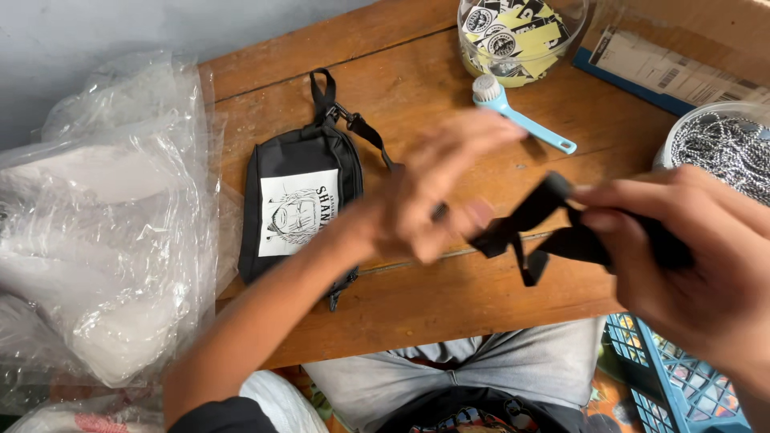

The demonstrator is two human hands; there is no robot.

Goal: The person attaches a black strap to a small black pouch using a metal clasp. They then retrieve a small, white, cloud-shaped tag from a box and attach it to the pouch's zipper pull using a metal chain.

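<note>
Black webbing strap [553, 228]: held above the wooden table [449, 297], stretched between both hands, folded and twisted at its middle. Right hand [690, 256]: fingers clenched on the strap's right end, thumb on top. Left hand [437, 196]: blurred, fingers partly spread, lower fingertips pinching the strap's left end; how tightly cannot be told.

Black pouch bag [298, 210]: lies flat on the table left of the left hand, white printed panel with a drawn figure facing up, its own strap and clip running from the top toward the left hand.

Light blue brush [513, 112]: on the table beyond the hands, bristle head to the left.
Clear tub of stickers [513, 36]: at the far edge.
Container of metal ball chain [722, 148]: at the right edge.
Clear plastic bags [104, 224]: heaped left of the table.
Blue plastic crate [682, 385]: lower right, below the table.
</note>
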